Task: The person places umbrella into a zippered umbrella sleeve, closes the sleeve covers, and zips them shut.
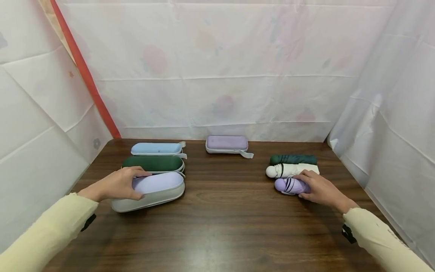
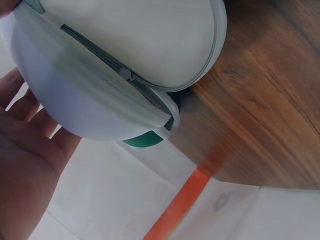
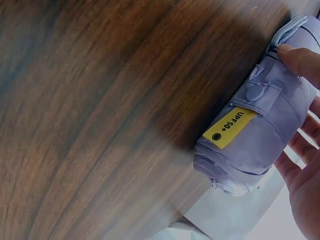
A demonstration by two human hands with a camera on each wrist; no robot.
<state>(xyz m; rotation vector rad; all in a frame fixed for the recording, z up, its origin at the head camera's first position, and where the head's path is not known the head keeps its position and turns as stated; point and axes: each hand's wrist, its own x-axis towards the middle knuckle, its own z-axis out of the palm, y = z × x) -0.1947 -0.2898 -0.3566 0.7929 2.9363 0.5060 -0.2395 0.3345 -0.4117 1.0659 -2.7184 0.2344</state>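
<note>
White sheeting walls a dark wooden table [image 1: 217,226], where the left hand [image 1: 117,185] grips the lavender case [image 1: 153,190] near the left edge, steadying its lid, while the right hand [image 1: 319,190] curls round the lavender folded umbrella [image 1: 289,185] near the right edge.

Left hand [image 1: 117,185]: extended forward on the left side, thumb and fingers curled around the end of the lilac case [image 1: 153,190], gripping it. Right hand [image 1: 321,190]: reached forward on the right side, fingers [image 3: 300,60] wrapped over the folded lilac umbrella [image 1: 289,185], thumb against its side. Both forearms in pale yellow sleeves [image 1: 51,234], each with a dark wrist strap.
</note>
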